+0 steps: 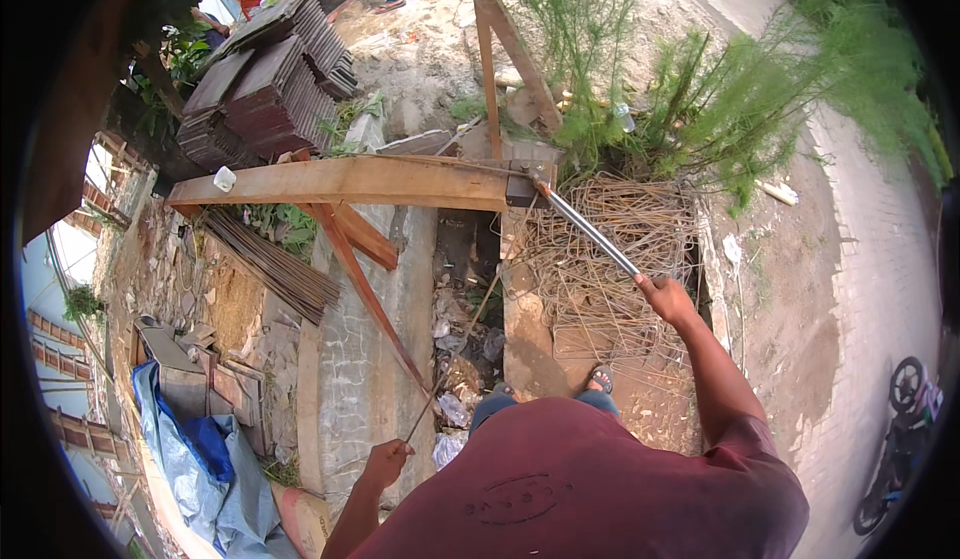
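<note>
A wooden beam (pixel 350 181) lies across timber legs in front of me. A dark block (pixel 521 191) sits at its right end. My right hand (pixel 666 299), fingers wrapped, grips the lower end of a silver metal bar (pixel 598 237); its brownish far end meets the dark block. My left hand (pixel 385 461) is low and to the left, closed on a thin steel rod (pixel 462 342). That rod slants up and right toward the beam's right end, where its far tip is hard to make out.
Many bent steel pieces (pixel 618 259) lie piled beyond my feet. A ditch with litter (pixel 465 309) runs below the beam. Straight rods (pixel 272 264), stacked roof tiles (pixel 275 89) and a blue tarp (pixel 190 459) are leftward. Green feathery branches (pixel 700 109) hang at right; a motorbike (pixel 895 439) stands beyond.
</note>
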Available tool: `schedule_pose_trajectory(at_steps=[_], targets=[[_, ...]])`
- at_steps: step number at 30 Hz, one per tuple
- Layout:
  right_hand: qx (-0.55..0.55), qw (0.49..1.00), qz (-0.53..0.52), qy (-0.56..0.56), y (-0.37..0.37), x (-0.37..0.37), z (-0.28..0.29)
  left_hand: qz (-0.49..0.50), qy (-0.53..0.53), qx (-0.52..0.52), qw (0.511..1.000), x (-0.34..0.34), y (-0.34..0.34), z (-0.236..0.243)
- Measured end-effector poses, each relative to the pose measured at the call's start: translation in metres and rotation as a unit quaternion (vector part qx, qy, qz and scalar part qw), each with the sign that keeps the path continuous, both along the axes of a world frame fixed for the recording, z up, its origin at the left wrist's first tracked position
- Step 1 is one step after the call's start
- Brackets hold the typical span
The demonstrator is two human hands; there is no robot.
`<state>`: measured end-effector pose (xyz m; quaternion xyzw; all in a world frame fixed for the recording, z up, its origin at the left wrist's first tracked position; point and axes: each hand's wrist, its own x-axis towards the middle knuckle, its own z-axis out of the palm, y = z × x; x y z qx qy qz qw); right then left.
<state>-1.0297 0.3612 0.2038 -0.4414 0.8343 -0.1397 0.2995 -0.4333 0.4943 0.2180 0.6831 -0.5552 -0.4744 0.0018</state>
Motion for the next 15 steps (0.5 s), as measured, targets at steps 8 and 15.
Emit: schedule_pose_trajectory(at_steps=[8,15], targets=[[0.005,0.999,0.021,-0.038,-0.002,-0.013,0.017,0.134,0.305,0.034,0.942,-0.110,-0.083,-0.026],[-0.130,0.985,0.104,0.032,-0.002,-0.041,0.020,0.069,0.082,-0.312,0.944,-0.197,-0.137,-0.038]])
